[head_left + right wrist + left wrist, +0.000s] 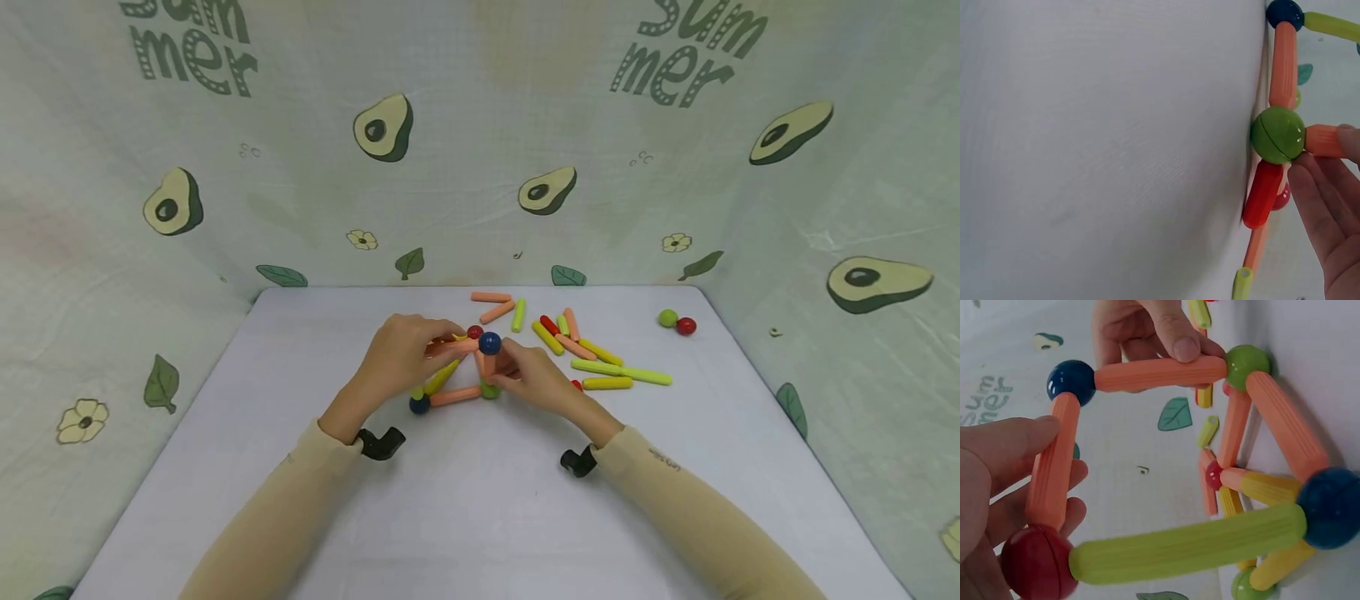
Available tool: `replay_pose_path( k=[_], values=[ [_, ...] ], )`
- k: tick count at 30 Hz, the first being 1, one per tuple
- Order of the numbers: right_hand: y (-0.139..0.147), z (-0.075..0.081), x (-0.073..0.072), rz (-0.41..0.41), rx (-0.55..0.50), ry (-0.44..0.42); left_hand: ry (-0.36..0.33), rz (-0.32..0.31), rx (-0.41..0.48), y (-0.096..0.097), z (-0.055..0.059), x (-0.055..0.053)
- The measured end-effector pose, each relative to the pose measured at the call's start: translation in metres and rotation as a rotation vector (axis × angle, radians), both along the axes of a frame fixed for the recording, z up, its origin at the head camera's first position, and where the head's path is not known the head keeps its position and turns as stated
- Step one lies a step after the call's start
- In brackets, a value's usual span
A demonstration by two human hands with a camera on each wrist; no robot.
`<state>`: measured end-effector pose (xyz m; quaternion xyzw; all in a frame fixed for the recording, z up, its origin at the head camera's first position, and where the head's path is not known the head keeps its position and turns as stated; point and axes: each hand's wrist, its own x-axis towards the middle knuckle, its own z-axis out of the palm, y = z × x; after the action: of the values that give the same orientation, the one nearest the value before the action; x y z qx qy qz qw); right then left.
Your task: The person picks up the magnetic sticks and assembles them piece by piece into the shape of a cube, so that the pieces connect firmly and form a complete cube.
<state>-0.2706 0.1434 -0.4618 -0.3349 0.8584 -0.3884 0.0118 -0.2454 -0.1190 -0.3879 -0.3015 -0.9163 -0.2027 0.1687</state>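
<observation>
A frame of ball-and-stick toy pieces stands on the table between both hands. My left hand [405, 354] pinches an orange stick [1054, 462] that joins a blue ball [1071, 382] to a red ball [1039, 562]. The right hand [542, 379] grips a second orange stick [1160, 373], upright between that blue ball and a green ball [1277, 134] low on the table. A light green stick [1188, 544] slants from the red ball to a lower blue ball [1332, 508]. More orange and yellow sticks link the base, partly hidden behind the hands.
Several loose sticks in orange, yellow, red and green lie behind and right of the frame, among them a yellow stick [607, 383]. A green ball [667, 317] and a red ball [686, 326] sit at the back right. Printed cloth [465, 208] hangs behind the table.
</observation>
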Motion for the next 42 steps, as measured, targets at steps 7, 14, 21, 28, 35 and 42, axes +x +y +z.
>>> replay_pose_path(
  k=[7, 14, 21, 28, 35, 42],
  values=[
    [0.0, -0.001, 0.006, -0.036, -0.003, -0.018, -0.132, 0.049, 0.112, -0.03, -0.017, 0.01],
    [0.009, 0.004, 0.009, -0.028, 0.018, -0.043, -0.174, 0.013, 0.248, -0.05, -0.032, 0.019],
    [0.027, 0.014, 0.003, -0.09, 0.135, 0.007, -0.178, -0.014, 0.29, -0.051, -0.032, 0.023],
    [0.021, 0.002, -0.012, 0.008, 0.28, 0.059, -0.178, -0.015, 0.337, -0.047, -0.042, 0.022],
    [0.015, -0.005, -0.009, -0.049, 0.413, 0.171, -0.168, -0.013, 0.369, -0.04, -0.047, 0.023],
    [0.009, -0.003, -0.002, -0.064, 0.494, 0.078, -0.156, 0.002, 0.368, -0.041, -0.046, 0.022]
  ],
)
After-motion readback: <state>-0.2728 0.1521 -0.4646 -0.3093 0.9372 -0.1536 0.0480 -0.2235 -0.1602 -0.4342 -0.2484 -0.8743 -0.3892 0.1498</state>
